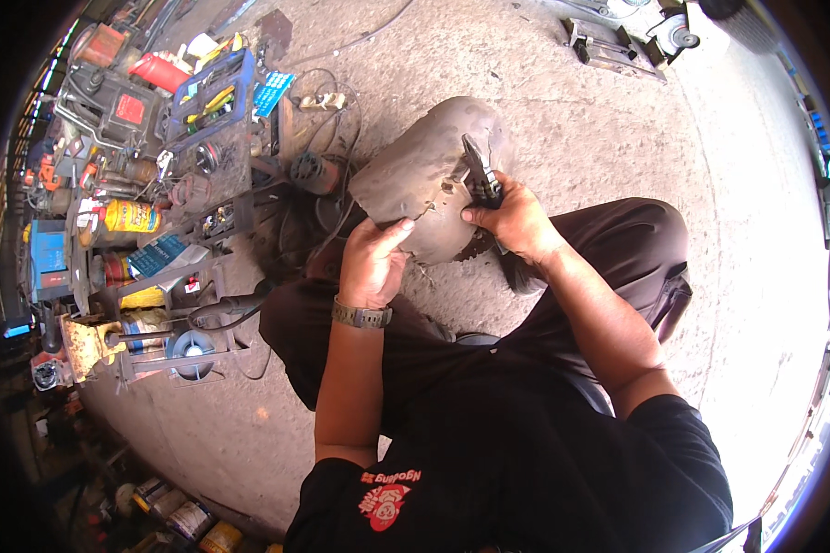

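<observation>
A curved, grey-brown sheet-metal piece (pixel 410 161) sits in front of me between my knees. Ragged holes and a crack run along its near right part. My left hand (pixel 373 263), a watch on its wrist, grips the near left edge, thumb on top. Dark metal pliers (pixel 481 173) lie across the damaged part, jaws pointing away from me. Around them my right hand (pixel 521 221) is closed, with its thumb against the metal. Its other fingers are partly hidden, and I cannot tell whether the jaws bite on the sheet.
At left, a cluttered rack (pixel 240 194) carries a blue tool tray (pixel 210 97), a yellow can (pixel 131 217) and a red container (pixel 160 71). Cables (pixel 346 111) lie beside it on the rough concrete floor (pixel 599 138). A metal frame (pixel 615 51) stands at the far right.
</observation>
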Tool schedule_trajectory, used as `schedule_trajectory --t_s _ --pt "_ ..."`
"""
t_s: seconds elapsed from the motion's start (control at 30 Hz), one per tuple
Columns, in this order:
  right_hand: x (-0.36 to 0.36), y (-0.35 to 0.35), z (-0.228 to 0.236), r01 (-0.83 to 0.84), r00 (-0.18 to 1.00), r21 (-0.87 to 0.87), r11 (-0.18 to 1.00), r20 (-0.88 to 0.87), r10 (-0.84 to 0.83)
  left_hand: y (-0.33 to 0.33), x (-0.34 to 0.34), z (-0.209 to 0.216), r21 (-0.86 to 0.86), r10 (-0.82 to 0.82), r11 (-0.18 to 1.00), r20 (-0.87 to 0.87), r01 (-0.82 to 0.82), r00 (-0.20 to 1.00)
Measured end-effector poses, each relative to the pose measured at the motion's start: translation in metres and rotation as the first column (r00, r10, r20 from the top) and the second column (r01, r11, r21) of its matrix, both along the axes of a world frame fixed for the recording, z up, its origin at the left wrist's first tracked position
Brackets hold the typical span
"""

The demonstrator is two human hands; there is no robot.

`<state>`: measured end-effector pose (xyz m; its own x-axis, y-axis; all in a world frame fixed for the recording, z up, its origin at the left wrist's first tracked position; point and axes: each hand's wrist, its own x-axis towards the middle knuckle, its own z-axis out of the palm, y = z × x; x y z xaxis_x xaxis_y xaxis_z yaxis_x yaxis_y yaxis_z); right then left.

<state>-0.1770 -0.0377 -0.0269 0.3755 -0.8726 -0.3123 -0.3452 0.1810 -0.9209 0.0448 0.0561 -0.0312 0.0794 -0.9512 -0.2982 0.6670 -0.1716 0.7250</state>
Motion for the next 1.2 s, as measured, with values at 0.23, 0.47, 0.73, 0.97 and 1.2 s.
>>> schedule_trajectory --t_s 0.23,0.47,0.73,0.97,1.2 --pt "0.003 0.0 0.002 0.026 0.999 -0.025 0.999 -0.022 -0.026 0.0 -0.011 0.012 -0.06 0.049 0.997 0.047 -0.046 0.998" --pt "0.003 -0.002 0.001 -0.006 0.997 -0.055 0.998 -0.08 0.002 0.0 -0.019 0.008 -0.108 0.113 0.989 0.093 -0.103 0.989" --pt "0.002 0.0 0.005 -0.014 0.994 -0.071 0.997 -0.106 0.006 -0.001 -0.026 0.002 -0.144 0.182 0.976 0.123 -0.164 0.976" --pt "0.002 -0.001 0.0 0.021 0.997 -0.067 0.998 -0.073 -0.026 0.0 -0.03 0.012 -0.162 0.174 0.973 0.044 -0.164 0.984" --pt "0.0 -0.003 0.001 0.081 0.994 0.036 0.996 0.073 -0.084 0.0 -0.031 0.012 -0.104 0.265 0.956 -0.095 -0.275 0.959"
